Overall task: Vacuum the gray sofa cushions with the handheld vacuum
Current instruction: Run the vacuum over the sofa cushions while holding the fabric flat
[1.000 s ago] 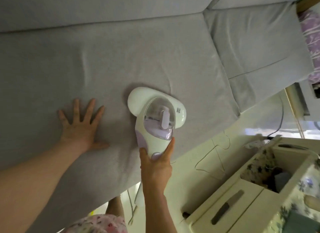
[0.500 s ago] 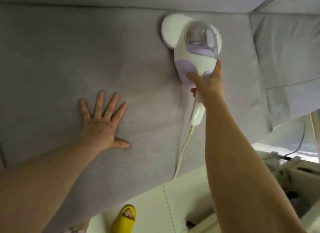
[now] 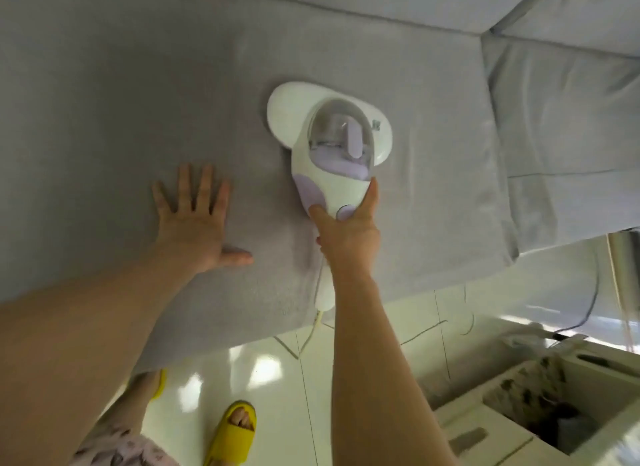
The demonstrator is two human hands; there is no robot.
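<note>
A white and lilac handheld vacuum (image 3: 329, 143) with a clear dust dome lies flat on the wide gray seat cushion (image 3: 121, 101), near its middle. My right hand (image 3: 346, 233) grips the vacuum's handle from the near side. The vacuum's white cord (image 3: 313, 330) trails from the handle end over the cushion's front edge to the floor. To the left of the vacuum my left hand (image 3: 195, 223) presses flat on the cushion with its fingers spread. A second gray cushion (image 3: 561, 112) adjoins on the right.
White tiled floor (image 3: 277, 372) runs along the sofa's front edge. My foot in a yellow slipper (image 3: 233, 434) stands there. A cream cabinet with an open compartment (image 3: 540, 406) sits at the lower right. A thin dark cable (image 3: 588, 306) hangs near the sofa's right end.
The vacuum went from the front of the cushion out toward the backrest, and now it has come back toward the cushion's middle. My left hand has stayed flat on the cushion.
</note>
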